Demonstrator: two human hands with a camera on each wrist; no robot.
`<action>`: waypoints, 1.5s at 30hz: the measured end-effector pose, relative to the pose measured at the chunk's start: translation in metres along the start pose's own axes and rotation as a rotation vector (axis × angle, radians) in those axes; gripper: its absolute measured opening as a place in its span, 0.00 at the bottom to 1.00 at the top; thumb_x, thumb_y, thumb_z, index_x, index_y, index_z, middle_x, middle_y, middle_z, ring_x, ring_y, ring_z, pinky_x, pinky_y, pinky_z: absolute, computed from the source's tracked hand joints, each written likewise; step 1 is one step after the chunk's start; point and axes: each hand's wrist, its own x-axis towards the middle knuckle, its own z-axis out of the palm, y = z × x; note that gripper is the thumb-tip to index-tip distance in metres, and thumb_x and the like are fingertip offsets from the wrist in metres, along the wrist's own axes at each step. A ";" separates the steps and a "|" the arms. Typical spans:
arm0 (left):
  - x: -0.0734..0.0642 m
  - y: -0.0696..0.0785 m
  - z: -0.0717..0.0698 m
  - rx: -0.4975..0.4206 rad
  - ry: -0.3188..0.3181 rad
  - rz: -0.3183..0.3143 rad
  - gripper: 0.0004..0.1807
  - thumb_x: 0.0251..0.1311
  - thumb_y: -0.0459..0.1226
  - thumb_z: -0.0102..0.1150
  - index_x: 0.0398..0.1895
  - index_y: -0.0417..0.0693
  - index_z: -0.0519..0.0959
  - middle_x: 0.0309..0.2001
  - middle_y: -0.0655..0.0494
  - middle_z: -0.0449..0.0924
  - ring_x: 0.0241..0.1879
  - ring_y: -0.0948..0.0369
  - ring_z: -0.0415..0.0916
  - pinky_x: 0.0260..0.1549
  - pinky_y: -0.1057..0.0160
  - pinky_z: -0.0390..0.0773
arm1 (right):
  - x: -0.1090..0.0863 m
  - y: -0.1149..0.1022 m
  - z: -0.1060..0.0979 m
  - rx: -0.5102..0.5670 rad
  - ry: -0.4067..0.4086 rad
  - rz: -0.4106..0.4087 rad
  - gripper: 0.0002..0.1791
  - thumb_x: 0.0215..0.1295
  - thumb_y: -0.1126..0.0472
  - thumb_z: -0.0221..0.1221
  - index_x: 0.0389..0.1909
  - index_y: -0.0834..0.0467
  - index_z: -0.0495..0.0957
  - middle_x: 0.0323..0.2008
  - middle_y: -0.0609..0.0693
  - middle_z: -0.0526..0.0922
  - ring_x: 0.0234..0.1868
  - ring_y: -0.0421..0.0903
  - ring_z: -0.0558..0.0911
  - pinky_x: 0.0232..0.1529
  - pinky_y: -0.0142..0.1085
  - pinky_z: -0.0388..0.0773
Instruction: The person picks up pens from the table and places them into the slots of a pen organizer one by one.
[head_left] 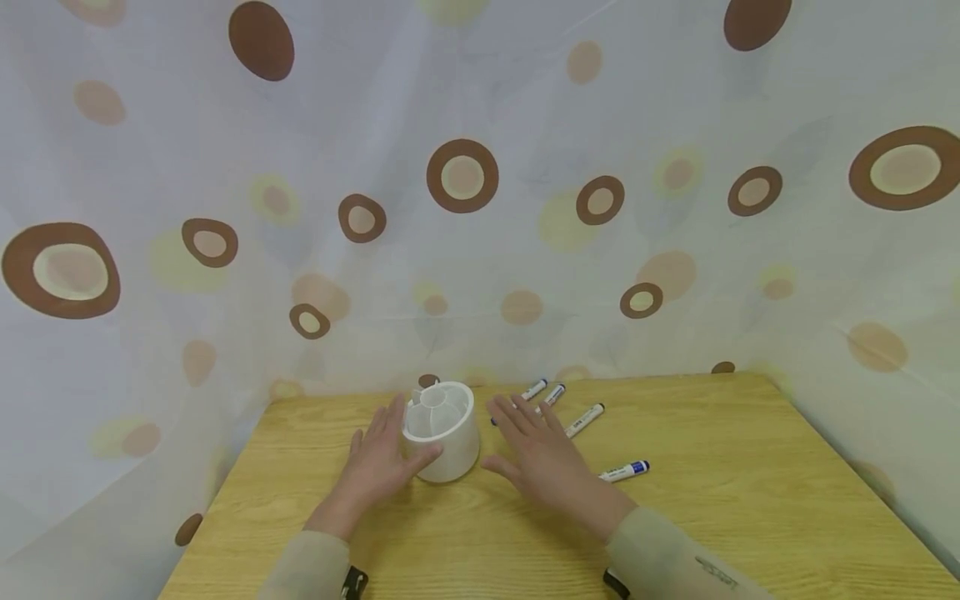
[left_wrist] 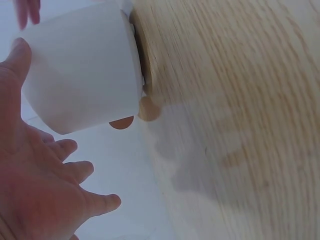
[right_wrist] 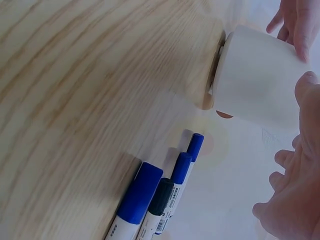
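A white round pen holder (head_left: 456, 457) with an open, divided top stands upright on the table. My left hand (head_left: 375, 468) is at its left side, fingers spread and fairly straight, thumb in front of the wall; whether it touches is hard to tell. To the right, my right hand (head_left: 553, 467) hovers with extended fingers, a small gap from the holder, holding nothing. In the right wrist view, several whiteboard markers lie on the table, among them a blue-capped marker (right_wrist: 141, 194) and a black-capped marker (right_wrist: 161, 199). The right hand partly hides them in the head view.
The wooden table (head_left: 720, 500) runs back to a hanging sheet (head_left: 480, 250) patterned with brown and yellow spots, which also closes off both sides. One marker (head_left: 626, 472) lies nearer the front, to the right of the right hand.
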 end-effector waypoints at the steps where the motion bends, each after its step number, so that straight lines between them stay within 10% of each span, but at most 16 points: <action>1: 0.001 0.000 0.000 -0.001 -0.003 0.000 0.62 0.71 0.66 0.67 0.90 0.40 0.48 0.85 0.34 0.58 0.85 0.36 0.49 0.78 0.21 0.42 | 0.002 -0.001 0.000 0.002 -0.013 0.002 0.47 0.81 0.37 0.60 0.87 0.60 0.59 0.85 0.60 0.62 0.85 0.64 0.58 0.82 0.68 0.49; 36: -0.004 0.011 0.013 -0.153 -0.020 0.037 0.57 0.76 0.61 0.64 0.89 0.35 0.49 0.84 0.29 0.56 0.79 0.31 0.61 0.75 0.18 0.48 | 0.008 -0.008 -0.005 0.016 0.005 -0.056 0.44 0.81 0.41 0.62 0.85 0.63 0.62 0.79 0.63 0.72 0.83 0.65 0.63 0.82 0.67 0.54; 45: -0.009 0.022 0.019 -0.255 -0.001 0.068 0.55 0.76 0.58 0.67 0.89 0.36 0.50 0.83 0.29 0.56 0.78 0.29 0.63 0.73 0.25 0.63 | -0.004 -0.007 -0.012 0.042 0.001 -0.027 0.44 0.81 0.41 0.63 0.85 0.63 0.63 0.80 0.64 0.70 0.83 0.65 0.63 0.81 0.67 0.54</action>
